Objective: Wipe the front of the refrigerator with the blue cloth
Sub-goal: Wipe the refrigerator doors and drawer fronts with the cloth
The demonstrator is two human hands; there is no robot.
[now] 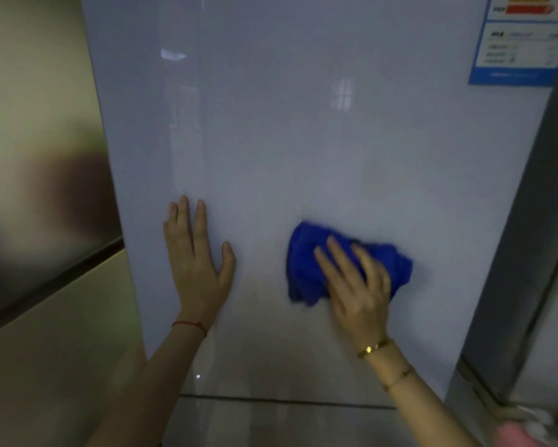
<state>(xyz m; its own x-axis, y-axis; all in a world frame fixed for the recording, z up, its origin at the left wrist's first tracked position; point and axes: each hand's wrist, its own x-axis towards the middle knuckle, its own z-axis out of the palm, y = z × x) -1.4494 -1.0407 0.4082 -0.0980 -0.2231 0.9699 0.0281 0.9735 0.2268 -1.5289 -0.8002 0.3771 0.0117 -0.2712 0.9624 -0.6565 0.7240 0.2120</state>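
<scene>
The refrigerator's glossy white door [287, 140] fills most of the view. A crumpled blue cloth [309, 256] lies flat against the door's lower right part. My right hand [355, 282] presses on the cloth with fingers spread over it, a gold bracelet on its wrist. My left hand [197, 253] rests flat on the door to the left of the cloth, fingers up and close together, holding nothing; a red string circles its wrist.
An energy label [522, 40] sticks at the door's top right. A beige wall [35, 156] with a dark band runs on the left. A grey side panel [535, 221] borders the right. A seam [287, 400] crosses the door's bottom. Pale and pink things [529, 427] lie at lower right.
</scene>
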